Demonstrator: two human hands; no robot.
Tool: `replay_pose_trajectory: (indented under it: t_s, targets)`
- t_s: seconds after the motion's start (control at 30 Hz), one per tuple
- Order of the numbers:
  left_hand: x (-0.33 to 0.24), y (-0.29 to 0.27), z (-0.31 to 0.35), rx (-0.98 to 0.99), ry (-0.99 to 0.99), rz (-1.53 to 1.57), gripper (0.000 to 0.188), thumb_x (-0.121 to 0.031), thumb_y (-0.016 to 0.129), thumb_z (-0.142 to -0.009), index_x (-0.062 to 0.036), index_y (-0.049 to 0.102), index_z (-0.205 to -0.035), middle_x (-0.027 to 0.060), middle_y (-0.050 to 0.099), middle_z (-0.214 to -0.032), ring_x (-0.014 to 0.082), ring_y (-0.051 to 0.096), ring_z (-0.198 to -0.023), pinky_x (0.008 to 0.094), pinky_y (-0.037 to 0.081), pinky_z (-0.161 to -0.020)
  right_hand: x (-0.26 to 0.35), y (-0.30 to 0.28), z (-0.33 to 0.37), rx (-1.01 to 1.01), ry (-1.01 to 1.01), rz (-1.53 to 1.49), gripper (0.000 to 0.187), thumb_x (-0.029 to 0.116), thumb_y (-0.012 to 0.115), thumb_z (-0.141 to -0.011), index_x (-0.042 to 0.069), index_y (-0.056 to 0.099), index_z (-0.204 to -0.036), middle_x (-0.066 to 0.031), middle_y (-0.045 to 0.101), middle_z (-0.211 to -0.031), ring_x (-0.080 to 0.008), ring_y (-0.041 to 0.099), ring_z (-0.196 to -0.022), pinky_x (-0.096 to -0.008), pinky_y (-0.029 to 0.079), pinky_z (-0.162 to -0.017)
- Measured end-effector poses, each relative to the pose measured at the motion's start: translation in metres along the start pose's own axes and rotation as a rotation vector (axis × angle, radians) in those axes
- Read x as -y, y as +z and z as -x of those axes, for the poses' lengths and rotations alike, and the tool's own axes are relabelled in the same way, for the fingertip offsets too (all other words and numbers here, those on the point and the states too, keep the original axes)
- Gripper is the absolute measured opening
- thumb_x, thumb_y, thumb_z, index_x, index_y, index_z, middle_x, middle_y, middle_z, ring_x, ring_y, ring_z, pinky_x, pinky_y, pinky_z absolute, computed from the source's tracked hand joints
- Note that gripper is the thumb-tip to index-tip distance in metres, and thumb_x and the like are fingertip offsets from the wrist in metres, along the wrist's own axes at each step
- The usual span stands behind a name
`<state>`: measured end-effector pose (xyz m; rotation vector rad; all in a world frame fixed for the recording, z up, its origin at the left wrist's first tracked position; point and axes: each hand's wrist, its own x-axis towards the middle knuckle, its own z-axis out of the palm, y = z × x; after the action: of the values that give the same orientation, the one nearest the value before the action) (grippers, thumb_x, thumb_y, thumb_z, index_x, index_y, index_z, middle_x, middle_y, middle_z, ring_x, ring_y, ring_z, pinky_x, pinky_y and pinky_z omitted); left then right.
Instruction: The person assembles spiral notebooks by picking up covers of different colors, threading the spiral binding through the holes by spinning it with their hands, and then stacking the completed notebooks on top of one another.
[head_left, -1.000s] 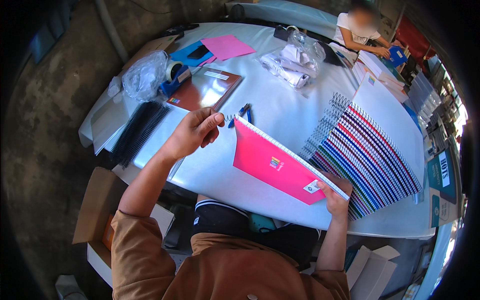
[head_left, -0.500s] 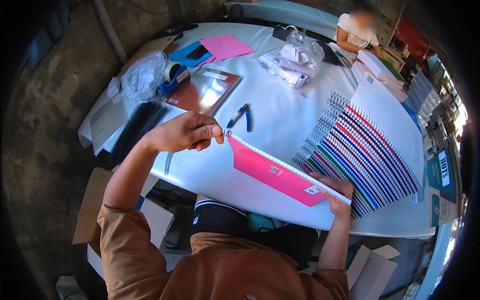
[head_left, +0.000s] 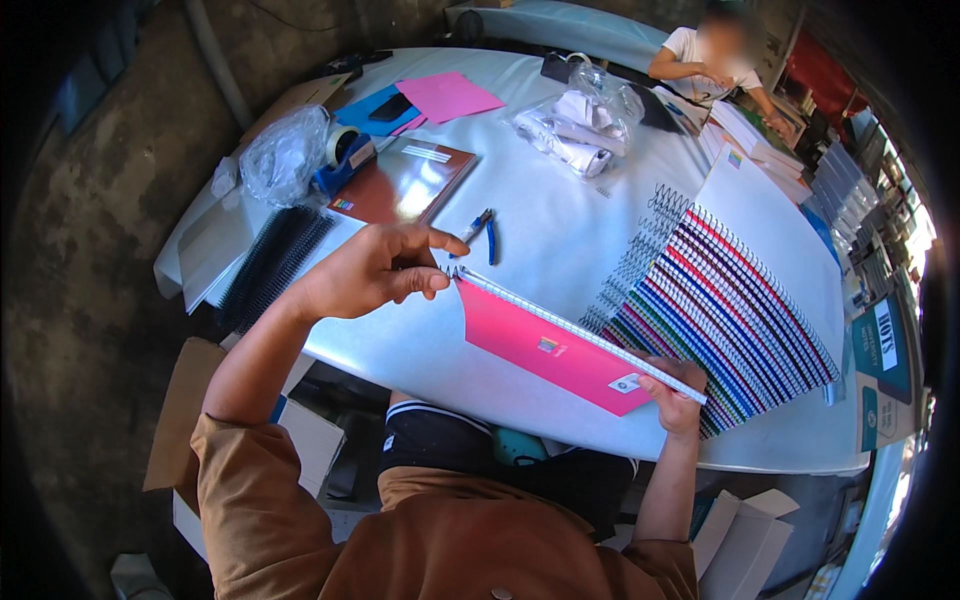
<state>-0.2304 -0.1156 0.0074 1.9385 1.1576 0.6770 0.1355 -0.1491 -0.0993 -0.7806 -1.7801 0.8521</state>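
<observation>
A pink-covered spiral notebook (head_left: 550,350) is held above the table's near edge, its coil spine facing up. My right hand (head_left: 672,393) grips its right end, thumb on the cover side. At the other end, loose wire coil (head_left: 453,271) sticks out past the spine. My left hand (head_left: 385,268) is beside that coil end, index finger and thumb parted with a gap between them, other fingers curled. Just beyond lie blue-handled pliers (head_left: 478,235), partly behind the index finger. A fanned stack of spiral notebooks (head_left: 725,320) with coloured edges and protruding coil ends lies to the right.
Black coils (head_left: 270,265), a brown notebook (head_left: 405,180), a tape dispenser (head_left: 345,160) and crumpled plastic (head_left: 283,155) occupy the table's left. Pink sheets (head_left: 450,97) and a plastic bag of paper (head_left: 580,125) lie farther back. Another person (head_left: 705,65) sits at the far right.
My left finger and thumb have come apart, letting go of the coil end. My right hand still holds the notebook. The other person's arms have moved.
</observation>
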Motion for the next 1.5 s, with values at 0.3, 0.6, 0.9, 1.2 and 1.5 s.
replay_pose_trajectory:
  t_s: [0.3,0.6,0.9,1.2,1.5]
  targets:
    - [0.008,-0.016,-0.006,0.298,-0.056,0.164,0.036,-0.029,0.047,-0.092,-0.0009,0.06,-0.111,0.0013,0.055,-0.057,0.0066,0.043,-0.043,0.0209,0.037,-0.044,-0.015,0.004,0.002,0.059,-0.068,-0.361,0.025,-0.004,0.057,-0.078,-0.001,0.063,-0.102,-0.0239,0.061,-0.103,-0.0347,0.061,-0.096,-0.0401,0.049,-0.084]
    - [0.013,-0.022,-0.01,0.448,-0.106,0.265,0.036,-0.03,0.052,-0.091,0.0006,0.06,-0.109,0.0005,0.052,-0.055,0.0057,0.046,-0.048,0.021,0.035,-0.042,-0.013,-0.001,-0.006,0.148,-0.047,-0.397,0.024,-0.003,0.058,-0.078,-0.001,0.063,-0.101,-0.0236,0.062,-0.1,-0.0339,0.062,-0.095,-0.0382,0.05,-0.081]
    - [0.0,-0.019,-0.001,0.45,-0.199,0.149,0.026,-0.02,0.055,-0.09,0.0009,0.062,-0.104,0.0026,0.062,-0.069,0.0077,0.05,-0.05,0.021,0.041,-0.047,-0.016,0.004,-0.005,0.08,-0.062,-0.514,0.021,0.0,0.063,-0.074,-0.005,0.064,-0.095,-0.0195,0.065,-0.093,-0.0306,0.064,-0.09,-0.0361,0.051,-0.078]
    - [-0.032,0.01,-0.006,-0.003,0.161,-0.504,0.019,-0.007,0.068,-0.075,-0.001,0.061,-0.091,0.0123,0.06,-0.088,0.0268,0.059,-0.083,0.0338,0.046,-0.07,-0.009,-0.009,0.007,0.041,0.201,-0.151,0.025,0.008,0.066,-0.078,0.001,0.065,-0.102,-0.0093,0.068,-0.086,-0.0113,0.059,-0.072,-0.0243,0.047,-0.068]
    - [-0.059,0.013,-0.012,-0.061,0.19,-0.864,0.022,-0.011,0.072,-0.068,-0.0034,0.062,-0.087,0.0131,0.061,-0.085,0.0312,0.059,-0.078,0.0362,0.046,-0.065,-0.019,0.0,0.011,0.064,0.059,-0.293,0.036,0.002,0.06,-0.076,0.006,0.061,-0.112,-0.0122,0.065,-0.103,-0.0205,0.063,-0.09,-0.0285,0.046,-0.082]
